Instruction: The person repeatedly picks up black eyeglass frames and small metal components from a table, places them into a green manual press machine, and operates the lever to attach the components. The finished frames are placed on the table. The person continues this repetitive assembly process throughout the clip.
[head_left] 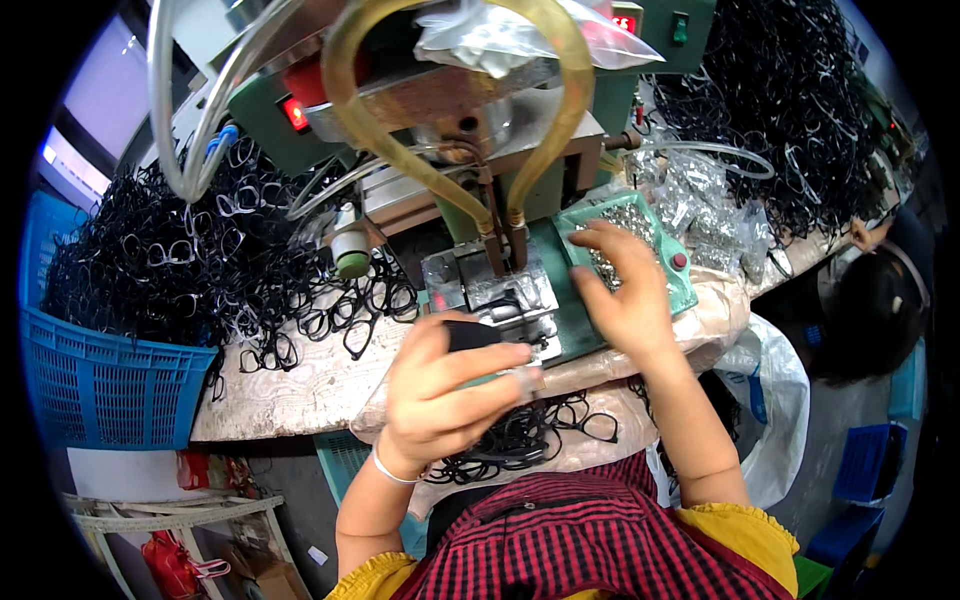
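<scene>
A blue basket (100,385) and a heap of black spectacle frames (180,260) are seen at the left of the worn bench (300,385). A black frame piece (470,335), judged light, thin and easily bent, is pinched in the closed left hand (445,395) before the green machine (500,180); its edges seem best gripped. The right hand (620,290), fingers curled, is dipped into a green tray (680,290) of small metal parts (625,225).

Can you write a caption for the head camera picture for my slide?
Left hand holds a black eyeglass frame at a green machine while right hand reaches into a tray of small metal parts.
</scene>
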